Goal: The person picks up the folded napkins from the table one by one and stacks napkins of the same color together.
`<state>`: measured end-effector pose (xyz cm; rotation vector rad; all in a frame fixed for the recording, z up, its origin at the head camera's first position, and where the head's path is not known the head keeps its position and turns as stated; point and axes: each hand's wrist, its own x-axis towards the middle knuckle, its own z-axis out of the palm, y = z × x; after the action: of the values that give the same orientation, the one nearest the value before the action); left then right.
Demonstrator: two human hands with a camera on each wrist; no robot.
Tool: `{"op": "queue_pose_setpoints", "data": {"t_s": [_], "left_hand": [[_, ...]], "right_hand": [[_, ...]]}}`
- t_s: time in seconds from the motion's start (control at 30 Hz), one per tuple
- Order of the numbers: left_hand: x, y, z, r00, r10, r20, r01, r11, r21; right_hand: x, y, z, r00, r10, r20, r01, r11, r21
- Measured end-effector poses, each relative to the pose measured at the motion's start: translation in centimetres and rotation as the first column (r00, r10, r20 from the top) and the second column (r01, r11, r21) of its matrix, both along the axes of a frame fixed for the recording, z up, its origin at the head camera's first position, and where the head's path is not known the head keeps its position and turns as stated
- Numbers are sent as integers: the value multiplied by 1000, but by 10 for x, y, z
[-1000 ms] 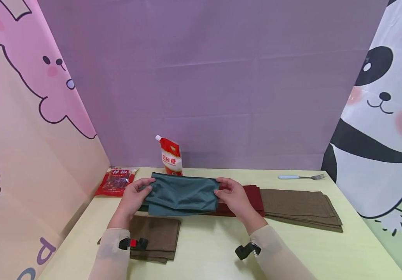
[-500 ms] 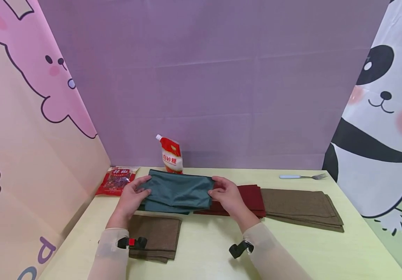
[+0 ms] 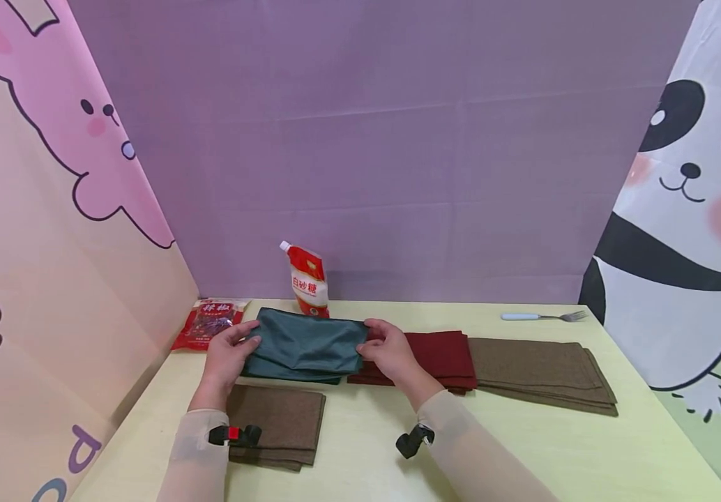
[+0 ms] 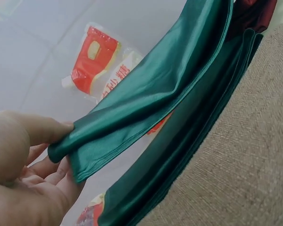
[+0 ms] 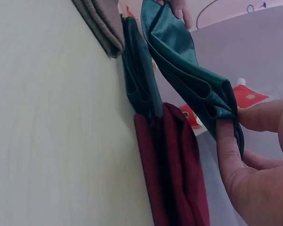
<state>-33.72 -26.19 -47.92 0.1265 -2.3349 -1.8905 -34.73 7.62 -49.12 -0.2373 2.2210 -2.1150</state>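
Observation:
A folded, shiny teal-green cloth (image 3: 309, 343) is stretched between my two hands above the table. My left hand (image 3: 221, 359) pinches its left end between thumb and fingers, while the right hand (image 3: 390, 352) pinches the other end; the layered folds show in the right wrist view. Under the held cloth lies another folded green cloth (image 5: 137, 66), mostly hidden from the head view. Beside that is a folded dark red cloth (image 3: 438, 355), partly behind my right hand. A gap separates the held cloth from the green one in both wrist views.
A folded brown cloth (image 3: 279, 422) lies near my left forearm, another brown pile (image 3: 536, 366) at right. Behind stand a red-and-white pouch (image 3: 309, 282) with a white cap and a red packet (image 3: 210, 324). A fork (image 3: 542, 317) lies at the back right of the table (image 3: 461, 453).
Both hands have carried the teal-green cloth leftward, so more of the dark red cloth shows. The right hand shifted furthest. Both keep their pinch.

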Motion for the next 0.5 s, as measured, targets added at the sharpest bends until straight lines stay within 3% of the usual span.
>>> {"op": "queue_pose_setpoints", "data": {"t_s": [0.23,0.5], "left_hand": [[-2,-2,-5,1000,18,8,-18,1000,-7],[-5,-7,-9,999,37,34,-38,999,12]], "right_hand": [[-3,-13,-4,1000,8,5,-9,1000,22],[-4,-24,-4,998,56,8,-57,992,112]]}}
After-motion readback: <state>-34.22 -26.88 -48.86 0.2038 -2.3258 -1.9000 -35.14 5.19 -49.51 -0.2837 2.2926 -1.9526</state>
